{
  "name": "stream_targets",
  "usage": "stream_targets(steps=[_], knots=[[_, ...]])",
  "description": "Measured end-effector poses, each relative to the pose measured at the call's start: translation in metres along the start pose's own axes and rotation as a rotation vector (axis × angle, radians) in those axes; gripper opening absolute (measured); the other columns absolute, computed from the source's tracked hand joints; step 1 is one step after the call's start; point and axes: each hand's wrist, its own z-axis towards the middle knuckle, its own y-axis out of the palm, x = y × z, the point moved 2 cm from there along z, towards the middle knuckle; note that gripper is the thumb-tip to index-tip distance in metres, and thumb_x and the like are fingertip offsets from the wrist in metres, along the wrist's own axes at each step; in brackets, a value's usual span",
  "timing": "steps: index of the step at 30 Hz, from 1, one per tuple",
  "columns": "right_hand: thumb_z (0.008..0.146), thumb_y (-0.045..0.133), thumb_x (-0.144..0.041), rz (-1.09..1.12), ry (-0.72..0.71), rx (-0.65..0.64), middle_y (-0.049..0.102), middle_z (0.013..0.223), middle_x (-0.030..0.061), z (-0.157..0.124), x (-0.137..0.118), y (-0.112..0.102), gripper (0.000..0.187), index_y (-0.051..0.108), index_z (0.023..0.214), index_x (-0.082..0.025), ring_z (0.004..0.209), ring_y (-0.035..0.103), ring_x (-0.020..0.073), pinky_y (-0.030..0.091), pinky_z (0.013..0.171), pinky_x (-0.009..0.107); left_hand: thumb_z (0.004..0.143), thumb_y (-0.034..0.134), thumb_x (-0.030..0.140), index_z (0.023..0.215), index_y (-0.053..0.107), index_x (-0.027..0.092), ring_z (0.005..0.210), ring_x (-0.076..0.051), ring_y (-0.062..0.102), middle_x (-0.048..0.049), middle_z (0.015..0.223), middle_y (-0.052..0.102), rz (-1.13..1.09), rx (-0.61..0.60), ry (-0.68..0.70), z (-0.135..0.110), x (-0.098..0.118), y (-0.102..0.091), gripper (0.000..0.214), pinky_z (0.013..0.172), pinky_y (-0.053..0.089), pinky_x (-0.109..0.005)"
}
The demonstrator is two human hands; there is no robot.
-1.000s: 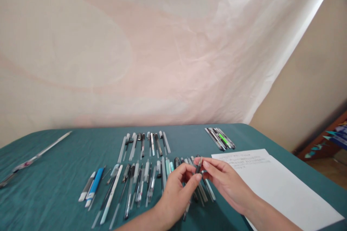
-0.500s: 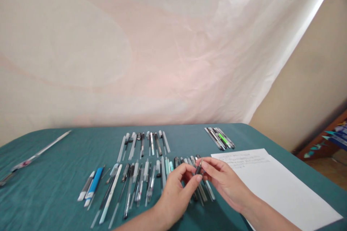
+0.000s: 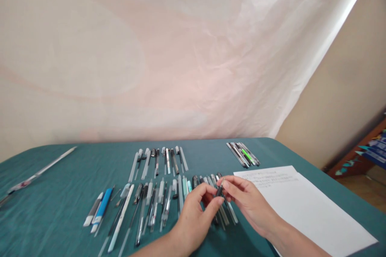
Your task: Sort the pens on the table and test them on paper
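Both hands meet over the near row of pens (image 3: 157, 204) on a teal tablecloth (image 3: 60, 192). My left hand (image 3: 196, 217) and my right hand (image 3: 247, 202) both pinch one small dark pen (image 3: 220, 188) between thumb and fingertips, holding it tilted just above the table. The fingers of each hand are curled in. More pens lie under and beside the hands, partly hidden.
A second row of pens (image 3: 159, 160) lies farther back. A small bunch of pens with a green one (image 3: 243, 154) sits at the back right. A white sheet of paper (image 3: 304, 209) lies at the right. A long thin stick (image 3: 42, 170) lies far left. A pale cloth backdrop hangs behind.
Both hands have stayed together on the dark pen, shifting slightly lower and to the left in view. The camera has drifted a little.
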Motion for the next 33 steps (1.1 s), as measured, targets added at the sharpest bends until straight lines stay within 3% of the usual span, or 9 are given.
stream_targets(steps=[10,17,23,28,33], knots=[[0.073,0.060,-0.041,-0.114,-0.130,0.028,0.055,0.070,0.0001,-0.004,-0.013,0.004,0.026,0.063,0.071,-0.015,0.064,0.044,0.0116,0.034,0.059,0.023,0.078,0.053,0.029,0.073,0.055,0.018,0.062,-0.013,0.047,0.0013,0.065,0.053,0.057,0.035,-0.001,-0.001,0.003,0.002,0.012,0.059,0.036,-0.021],[0.074,0.057,-0.045,-0.145,-0.114,0.058,0.051,0.064,-0.0019,-0.003,-0.007,0.003,0.029,0.059,0.074,-0.016,0.055,0.042,0.0097,0.034,0.052,0.022,0.079,0.051,0.031,0.075,0.056,0.018,0.064,-0.013,0.047,0.0006,0.068,0.054,0.035,0.021,-0.011,0.000,0.002,0.004,0.015,0.060,0.036,-0.022],[0.082,0.048,-0.038,-0.304,-0.223,0.083,0.056,0.074,0.0002,-0.006,0.000,0.001,0.021,0.051,0.092,-0.020,0.062,0.051,0.0121,0.041,0.058,0.024,0.080,0.050,0.037,0.085,0.055,0.015,0.062,-0.011,0.048,0.0010,0.068,0.055,-0.295,0.047,-0.160,0.012,-0.005,-0.004,0.023,0.061,0.039,-0.021],[0.085,0.045,-0.026,-0.511,-0.388,-0.040,0.059,0.087,0.0040,-0.011,0.005,0.005,0.017,0.049,0.101,-0.021,0.074,0.056,0.0152,0.043,0.068,0.026,0.078,0.054,0.039,0.090,0.054,0.014,0.068,-0.012,0.056,-0.0021,0.077,0.061,-0.626,0.088,-0.245,0.016,-0.009,-0.007,0.027,0.073,0.043,-0.027],[0.085,0.042,-0.021,-0.676,-0.496,-0.185,0.059,0.102,0.0066,-0.013,0.003,0.009,0.027,0.051,0.111,-0.023,0.090,0.056,0.0182,0.042,0.079,0.028,0.078,0.056,0.036,0.083,0.055,0.015,0.076,-0.013,0.058,-0.0038,0.081,0.063,-0.854,0.076,-0.293,0.015,-0.011,-0.003,0.022,0.078,0.043,-0.028]])
